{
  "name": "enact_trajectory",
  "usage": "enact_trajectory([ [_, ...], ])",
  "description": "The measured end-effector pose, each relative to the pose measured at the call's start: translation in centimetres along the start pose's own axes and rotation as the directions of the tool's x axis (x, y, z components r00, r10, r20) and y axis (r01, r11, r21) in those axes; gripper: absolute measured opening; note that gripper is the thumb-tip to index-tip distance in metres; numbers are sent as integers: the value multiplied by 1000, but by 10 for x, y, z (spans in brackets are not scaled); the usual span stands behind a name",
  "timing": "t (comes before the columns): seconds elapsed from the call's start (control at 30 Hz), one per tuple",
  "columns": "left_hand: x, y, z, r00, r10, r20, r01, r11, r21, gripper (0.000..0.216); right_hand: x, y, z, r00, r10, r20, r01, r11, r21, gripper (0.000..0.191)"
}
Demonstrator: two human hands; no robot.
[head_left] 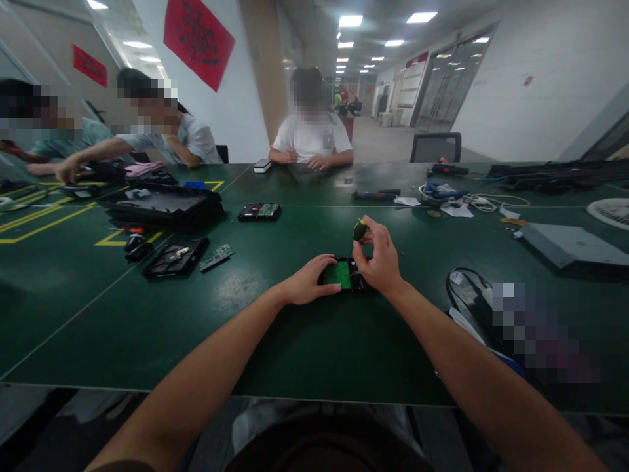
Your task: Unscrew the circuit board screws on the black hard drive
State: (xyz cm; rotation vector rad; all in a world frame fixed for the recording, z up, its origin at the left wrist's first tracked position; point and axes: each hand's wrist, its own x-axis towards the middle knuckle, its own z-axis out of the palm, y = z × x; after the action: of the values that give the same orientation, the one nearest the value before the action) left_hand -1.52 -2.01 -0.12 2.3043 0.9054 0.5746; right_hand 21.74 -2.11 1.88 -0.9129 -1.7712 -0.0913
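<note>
A small black device with a bare green circuit board (pixel 338 274) lies flat on the table before me. My left hand (pixel 314 278) grips its left end, thumb along the near edge and fingers along the far edge. Pinched in my right hand (pixel 379 257) is a screwdriver (pixel 360 229) with a yellow and dark green handle, held upright. Its shaft points down at the right part of the device. The tip's exact contact is too small to make out.
Left on the green table (pixel 236 347) are a black casing (pixel 175 255), a loose circuit board (pixel 217 257) and a black tray (pixel 162 203). Another opened device (pixel 259 211) lies farther back. A grey metal box (pixel 574 244) and cables (pixel 484 200) are right. Other people sit across and left.
</note>
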Motion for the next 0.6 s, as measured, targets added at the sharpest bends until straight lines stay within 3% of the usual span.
enact_trajectory([
  [0.6,1,0,-1,1000,7,7,-7,1000,-1,75,-1,2,0,1000,10,6,-10,999,-44,64],
])
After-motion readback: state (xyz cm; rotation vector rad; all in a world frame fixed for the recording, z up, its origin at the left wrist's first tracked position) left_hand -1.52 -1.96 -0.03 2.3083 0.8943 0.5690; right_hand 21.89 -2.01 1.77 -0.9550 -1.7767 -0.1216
